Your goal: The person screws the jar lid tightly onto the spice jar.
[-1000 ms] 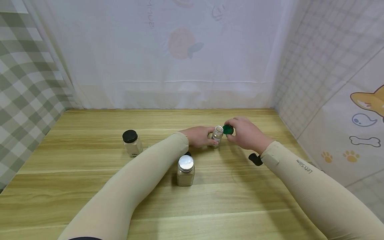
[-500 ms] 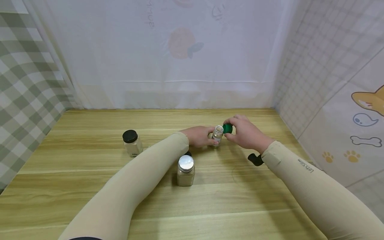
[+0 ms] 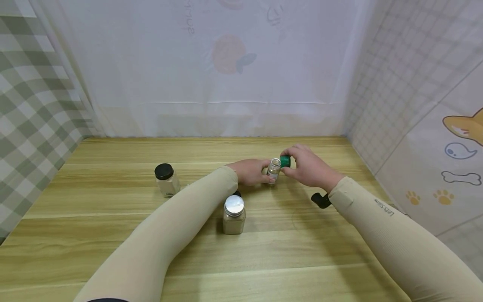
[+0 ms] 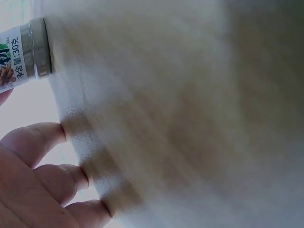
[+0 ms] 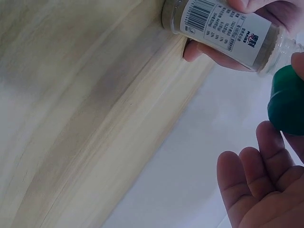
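Observation:
A small clear spice jar (image 3: 273, 170) with a white printed label stands uncapped on the table, its mouth tilted slightly. My left hand (image 3: 250, 172) grips it between thumb and fingers; in the left wrist view the lower end of the jar (image 4: 35, 50) shows, and the other fingers touch the table. Beside the jar's mouth, my right hand (image 3: 309, 167) pinches a green cap (image 3: 285, 161). In the right wrist view the green cap (image 5: 287, 99) is just off the neck of the jar (image 5: 228, 33), with pale powder inside.
A square jar with a silver lid (image 3: 234, 214) stands in front of the left forearm, a black-topped thing (image 3: 236, 193) partly hidden behind it. Left of that arm is a black-lidded jar (image 3: 167, 180). A black curved object (image 3: 320, 200) lies by the right wrist.
My right hand has turned the green cap so its side faces the camera rather than its hollow inside, moving it slightly left toward the jar. The left hand and jar hold still.

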Motion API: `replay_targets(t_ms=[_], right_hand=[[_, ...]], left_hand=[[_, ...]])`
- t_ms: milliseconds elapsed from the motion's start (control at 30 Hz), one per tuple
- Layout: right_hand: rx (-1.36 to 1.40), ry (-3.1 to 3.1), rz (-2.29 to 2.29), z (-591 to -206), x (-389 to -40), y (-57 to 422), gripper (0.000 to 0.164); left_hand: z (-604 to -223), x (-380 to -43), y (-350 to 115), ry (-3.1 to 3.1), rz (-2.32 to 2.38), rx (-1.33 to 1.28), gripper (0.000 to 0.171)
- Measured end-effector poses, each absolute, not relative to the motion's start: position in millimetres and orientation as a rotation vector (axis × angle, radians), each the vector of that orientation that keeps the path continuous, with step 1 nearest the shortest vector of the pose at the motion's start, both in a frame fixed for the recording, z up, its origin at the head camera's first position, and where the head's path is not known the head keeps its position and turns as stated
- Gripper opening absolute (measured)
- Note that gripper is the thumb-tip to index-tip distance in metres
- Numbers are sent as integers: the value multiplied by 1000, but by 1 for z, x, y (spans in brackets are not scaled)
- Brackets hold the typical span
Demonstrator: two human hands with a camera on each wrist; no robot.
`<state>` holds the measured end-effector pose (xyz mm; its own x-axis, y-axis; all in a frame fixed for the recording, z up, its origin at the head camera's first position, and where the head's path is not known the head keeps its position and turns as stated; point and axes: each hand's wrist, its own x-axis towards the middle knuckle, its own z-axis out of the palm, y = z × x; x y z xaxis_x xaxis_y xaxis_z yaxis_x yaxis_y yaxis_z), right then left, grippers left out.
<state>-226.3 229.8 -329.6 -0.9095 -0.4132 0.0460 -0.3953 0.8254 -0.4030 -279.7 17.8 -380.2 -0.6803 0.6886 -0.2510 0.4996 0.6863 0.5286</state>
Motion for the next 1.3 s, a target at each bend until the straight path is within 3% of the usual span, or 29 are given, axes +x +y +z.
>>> replay_targets(t_ms=[400,1300], right_hand=[[-730,2875,-704,-330,-233,225,20],[-716,2834,-640,-326,-237,214,20]], left_hand=[[-379,-279,17,2450,590,934,51],[-378,-279,16,2442,590,950,43]])
